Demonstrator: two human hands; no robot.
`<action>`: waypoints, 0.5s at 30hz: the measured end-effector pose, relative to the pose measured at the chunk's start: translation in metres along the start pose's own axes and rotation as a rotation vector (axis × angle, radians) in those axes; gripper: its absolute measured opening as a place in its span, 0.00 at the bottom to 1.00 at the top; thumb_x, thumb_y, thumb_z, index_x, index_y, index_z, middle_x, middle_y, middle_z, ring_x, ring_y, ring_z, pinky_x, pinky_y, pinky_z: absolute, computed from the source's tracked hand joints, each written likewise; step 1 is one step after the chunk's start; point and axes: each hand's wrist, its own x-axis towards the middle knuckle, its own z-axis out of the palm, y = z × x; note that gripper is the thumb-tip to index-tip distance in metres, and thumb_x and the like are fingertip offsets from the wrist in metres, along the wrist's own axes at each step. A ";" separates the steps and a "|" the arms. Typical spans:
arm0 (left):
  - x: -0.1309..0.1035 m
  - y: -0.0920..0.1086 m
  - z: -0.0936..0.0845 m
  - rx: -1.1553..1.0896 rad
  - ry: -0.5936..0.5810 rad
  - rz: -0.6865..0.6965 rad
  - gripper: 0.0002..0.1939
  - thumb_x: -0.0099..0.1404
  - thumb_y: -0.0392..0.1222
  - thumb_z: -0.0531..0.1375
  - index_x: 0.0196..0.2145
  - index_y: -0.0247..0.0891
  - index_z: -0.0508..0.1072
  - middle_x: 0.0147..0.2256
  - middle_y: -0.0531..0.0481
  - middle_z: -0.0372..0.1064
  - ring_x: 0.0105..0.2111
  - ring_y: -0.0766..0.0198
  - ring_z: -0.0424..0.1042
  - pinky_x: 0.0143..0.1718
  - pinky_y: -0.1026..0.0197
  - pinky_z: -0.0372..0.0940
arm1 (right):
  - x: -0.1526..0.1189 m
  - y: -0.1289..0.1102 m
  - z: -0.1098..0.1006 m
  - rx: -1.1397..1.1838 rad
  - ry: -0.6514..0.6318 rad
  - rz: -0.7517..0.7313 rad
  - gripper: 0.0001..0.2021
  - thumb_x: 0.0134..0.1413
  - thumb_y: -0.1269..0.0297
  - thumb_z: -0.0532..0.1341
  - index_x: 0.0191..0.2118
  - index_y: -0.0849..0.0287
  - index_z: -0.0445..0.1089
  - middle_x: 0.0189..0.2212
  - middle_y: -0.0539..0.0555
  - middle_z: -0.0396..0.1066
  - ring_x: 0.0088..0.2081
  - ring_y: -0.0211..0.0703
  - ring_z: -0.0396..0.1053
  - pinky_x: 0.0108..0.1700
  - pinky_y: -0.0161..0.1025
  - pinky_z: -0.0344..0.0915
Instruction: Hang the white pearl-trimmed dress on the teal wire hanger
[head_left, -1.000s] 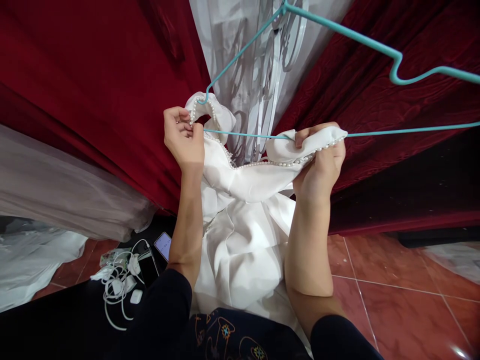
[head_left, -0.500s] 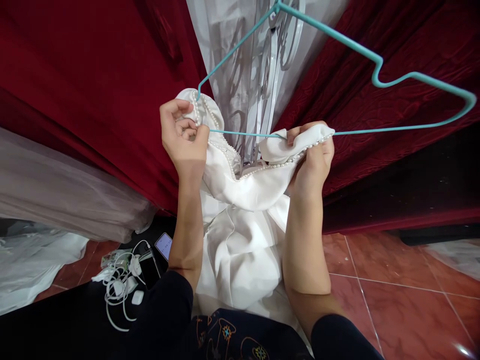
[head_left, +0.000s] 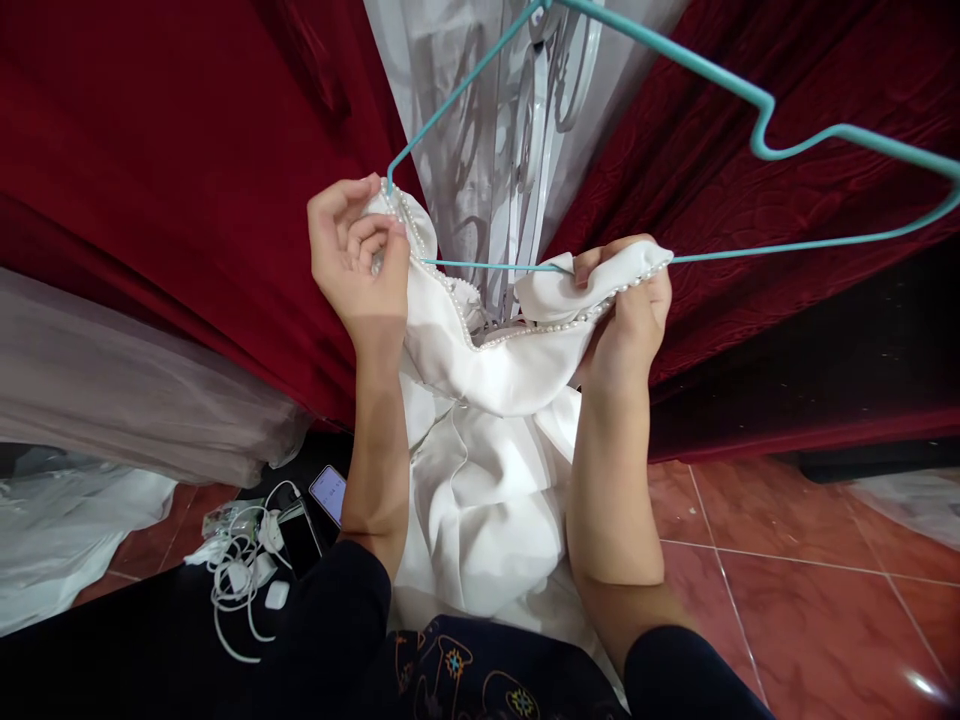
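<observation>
A white garment (head_left: 510,385) with a pearl-beaded neckline hangs between my hands, its lower part falling toward my lap. A light-blue hanger (head_left: 675,55) spans above it; the hanger's left corner meets the beaded edge near my left fingertips, and its bottom bar passes behind the cloth on the right. My left hand (head_left: 360,245) is closed on the garment's left beaded edge, with thumb and fingers curled. On the other side, my right hand (head_left: 634,310) grips the right part of the neckline, the fabric folded over its fingers.
Dark red curtains (head_left: 187,150) hang on both sides, with sheer white fabric (head_left: 457,120) between them. At lower left, white cables (head_left: 236,575), a lit phone (head_left: 328,492) and a dark phone (head_left: 298,540) lie on a black surface. Red tiles (head_left: 795,510) cover the floor at right.
My left hand has shifted slightly left and its fingers have moved up at the beaded edge. The hanger has moved up a little in view. My right hand keeps its hold.
</observation>
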 end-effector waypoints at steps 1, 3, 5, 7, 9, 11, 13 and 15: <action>-0.008 0.002 0.000 -0.005 0.018 0.028 0.19 0.66 0.36 0.71 0.48 0.47 0.69 0.56 0.52 0.72 0.60 0.58 0.70 0.58 0.56 0.71 | 0.000 -0.001 -0.001 0.001 -0.020 0.001 0.09 0.54 0.57 0.57 0.34 0.51 0.55 0.28 0.52 0.59 0.29 0.43 0.54 0.36 0.42 0.59; -0.025 0.004 0.001 -0.026 0.067 0.069 0.12 0.69 0.39 0.69 0.46 0.46 0.71 0.52 0.51 0.75 0.56 0.59 0.73 0.59 0.55 0.71 | 0.000 -0.001 -0.001 0.015 -0.039 0.009 0.08 0.54 0.58 0.56 0.35 0.51 0.55 0.29 0.51 0.57 0.30 0.43 0.54 0.36 0.41 0.58; -0.040 0.005 0.004 -0.066 0.052 -0.009 0.03 0.71 0.39 0.65 0.42 0.43 0.74 0.43 0.51 0.77 0.45 0.62 0.77 0.51 0.57 0.74 | 0.000 -0.001 -0.001 0.008 -0.048 0.023 0.07 0.55 0.58 0.55 0.35 0.51 0.54 0.29 0.51 0.56 0.30 0.43 0.53 0.36 0.41 0.57; -0.051 0.004 0.009 -0.117 -0.091 -0.226 0.03 0.72 0.40 0.64 0.39 0.40 0.77 0.38 0.49 0.79 0.36 0.63 0.78 0.44 0.58 0.75 | 0.000 -0.002 -0.002 -0.027 -0.058 0.034 0.07 0.56 0.58 0.54 0.35 0.51 0.52 0.29 0.51 0.56 0.31 0.43 0.53 0.37 0.41 0.59; -0.057 0.004 0.016 -0.221 -0.239 -0.432 0.06 0.72 0.41 0.63 0.41 0.37 0.78 0.41 0.45 0.81 0.39 0.60 0.81 0.48 0.56 0.75 | 0.000 -0.004 -0.002 -0.081 -0.059 0.044 0.07 0.56 0.58 0.52 0.35 0.51 0.51 0.30 0.52 0.56 0.32 0.44 0.54 0.39 0.42 0.61; -0.061 0.004 0.026 -0.389 -0.260 -0.555 0.07 0.74 0.39 0.59 0.45 0.34 0.75 0.48 0.43 0.80 0.50 0.56 0.81 0.57 0.51 0.73 | 0.000 -0.008 -0.002 -0.132 -0.056 0.053 0.06 0.57 0.58 0.51 0.36 0.51 0.51 0.31 0.53 0.57 0.33 0.45 0.55 0.41 0.43 0.62; -0.063 0.006 0.038 -0.541 -0.176 -0.591 0.10 0.78 0.37 0.51 0.47 0.34 0.71 0.54 0.42 0.76 0.58 0.57 0.77 0.64 0.50 0.69 | -0.001 -0.012 0.000 -0.169 -0.061 0.053 0.05 0.57 0.58 0.49 0.37 0.51 0.50 0.32 0.54 0.58 0.33 0.46 0.55 0.41 0.43 0.62; -0.064 0.006 0.050 -0.609 -0.095 -0.605 0.16 0.80 0.34 0.43 0.48 0.34 0.70 0.58 0.43 0.73 0.65 0.59 0.71 0.66 0.53 0.67 | -0.002 -0.015 0.001 -0.209 -0.069 0.048 0.05 0.59 0.57 0.47 0.37 0.51 0.49 0.32 0.55 0.59 0.34 0.47 0.57 0.41 0.44 0.63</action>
